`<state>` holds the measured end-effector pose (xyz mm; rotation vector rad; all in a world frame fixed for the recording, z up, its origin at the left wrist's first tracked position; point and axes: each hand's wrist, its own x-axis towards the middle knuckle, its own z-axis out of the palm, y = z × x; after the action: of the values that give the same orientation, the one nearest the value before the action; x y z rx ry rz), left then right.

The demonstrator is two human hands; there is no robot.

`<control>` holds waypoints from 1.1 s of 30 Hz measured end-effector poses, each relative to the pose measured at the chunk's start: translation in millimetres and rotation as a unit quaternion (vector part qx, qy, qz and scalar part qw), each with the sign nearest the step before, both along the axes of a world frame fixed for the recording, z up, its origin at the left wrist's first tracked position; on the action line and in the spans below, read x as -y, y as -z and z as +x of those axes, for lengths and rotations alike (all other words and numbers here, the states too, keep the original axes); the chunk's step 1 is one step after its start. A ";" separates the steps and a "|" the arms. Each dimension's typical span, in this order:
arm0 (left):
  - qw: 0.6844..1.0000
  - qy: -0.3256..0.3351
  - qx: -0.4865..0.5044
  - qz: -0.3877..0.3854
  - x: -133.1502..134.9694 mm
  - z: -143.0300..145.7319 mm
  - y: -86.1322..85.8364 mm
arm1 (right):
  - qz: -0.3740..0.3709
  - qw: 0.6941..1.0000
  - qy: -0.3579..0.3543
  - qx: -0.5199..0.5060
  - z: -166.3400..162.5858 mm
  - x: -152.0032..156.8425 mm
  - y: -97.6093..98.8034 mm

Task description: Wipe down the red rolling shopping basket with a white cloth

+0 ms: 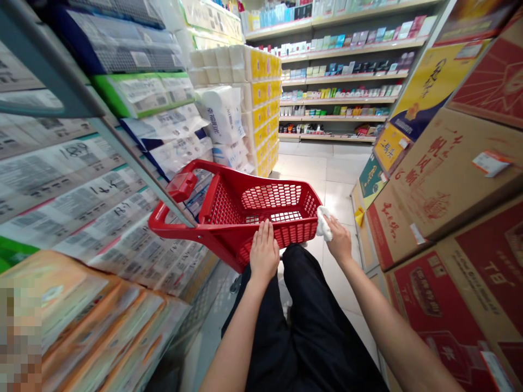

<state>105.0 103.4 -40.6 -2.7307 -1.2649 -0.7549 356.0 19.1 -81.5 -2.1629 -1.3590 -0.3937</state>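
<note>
Resting along the near rim of the red cart point(223, 239), the left hand point(265, 250) is being held palm-down, its fingers straight and together. A white cloth point(324, 223) is being held in the right hand point(338, 238), whose fingers are being closed on it; it is being set against the cart's end, to the right of the left fingers. How firmly it is being pressed cannot be told. The cart's mesh inside is being shown just beyond the left fingertips. To their left, the handle point(163, 233) is being crossed by a grey pole point(141, 170); behind it, paper packs point(102, 185) are being seen in piles. Small goods are being borne by shelves point(339, 79) well beyond the fingers. Cartons point(457, 169) are standing to the right of the right fingers.
</note>
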 end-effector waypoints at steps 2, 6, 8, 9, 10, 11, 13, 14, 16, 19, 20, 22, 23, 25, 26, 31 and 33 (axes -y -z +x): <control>1.000 -0.003 -0.004 0.000 0.1 0.0 -0.1 | -0.007 1.000 0.016 -0.014 1.1 -0.9 0.1; 1.000 0.001 -0.001 0.004 0.0 0.3 0.3 | -0.012 1.000 0.014 -0.015 -29.3 -12.3 -6.1; 1.000 0.002 0.002 0.006 -0.1 0.5 0.5 | -0.015 1.000 -0.019 -0.009 -56.7 -21.4 -12.5; 1.000 0.002 0.002 0.007 0.0 0.6 0.4 | -0.017 0.999 -0.042 -0.006 -71.7 -26.3 -16.2; 1.000 0.001 0.001 0.007 0.0 0.6 0.2 | -0.017 0.998 -0.066 -0.003 -86.5 -31.2 -20.0; 1.000 0.002 -0.001 0.007 0.1 0.6 -0.2 | -0.016 0.996 -0.088 -0.002 -100.3 -35.9 -23.6; 1.000 0.003 -0.006 0.005 0.3 0.3 -1.2 | -0.013 0.993 -0.120 -0.002 -122.0 -43.6 -29.6; 1.000 0.004 -0.008 0.003 0.3 0.0 -1.8 | -0.012 0.991 -0.130 -0.002 -128.7 -46.1 -31.5; 1.000 0.006 -0.010 0.001 0.4 -0.4 -2.6 | -0.012 0.990 -0.141 0.004 -133.0 -47.8 -32.9; 1.000 0.005 -0.008 0.004 0.7 -0.6 -2.9 | -0.014 0.988 -0.152 0.027 -120.2 -42.6 -30.1; 1.000 0.005 -0.006 0.005 0.8 -0.5 -2.6 | -0.015 0.988 -0.151 0.033 -112.5 -39.3 -28.4; 1.000 0.005 0.000 0.006 0.9 -0.2 -1.8 | -0.016 0.990 -0.136 0.038 -94.2 -31.6 -24.4; 1.000 0.005 0.003 0.006 0.8 0.0 -1.3 | -0.017 0.992 -0.123 0.038 -83.9 -27.5 -22.2; 1.000 0.003 0.005 0.003 0.6 0.4 -0.3 | -0.019 0.995 -0.094 0.034 -61.2 -19.1 -17.4; 1.000 0.002 0.005 0.001 0.5 0.5 0.2 | -0.019 0.996 -0.078 0.029 -49.3 -15.1 -14.8; 1.000 0.000 0.003 0.001 0.0 0.9 1.3 | -0.010 1.000 -0.021 -0.015 -0.2 -1.2 -4.5; 1.000 0.001 0.009 0.002 0.2 1.0 1.3 | -0.013 1.000 -0.008 -0.024 6.0 -0.5 -2.8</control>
<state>106.1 103.2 -41.9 -2.7277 -1.2638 -0.7818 362.0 19.6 -78.7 -2.1670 -1.3599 -0.3176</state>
